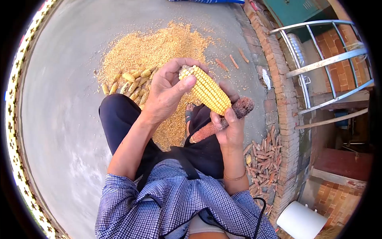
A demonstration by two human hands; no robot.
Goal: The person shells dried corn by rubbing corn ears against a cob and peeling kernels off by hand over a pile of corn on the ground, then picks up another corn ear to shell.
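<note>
A yellow ear of corn point(206, 89), its rows full of kernels, is held slantwise above my lap. My left hand point(169, 93) is closed around its upper end, the thumb pressed on the kernels. At the lower end, the thumb and fingers of my right hand point(230, 129) touch the ear. That same hand also grips a bare reddish corncob point(203, 132), which crosses beneath the ear with its dark end sticking out to the right. Part of the cob is hidden by my fingers.
Loose corn kernels point(153, 47) spread over the concrete floor ahead. Several unshelled ears point(135, 85) lie by my left knee. Bare cobs point(264, 159) are heaped at right against a low brick edge point(286, 119). Beyond it are a metal rail frame point(314, 65) and a white cylinder point(300, 221).
</note>
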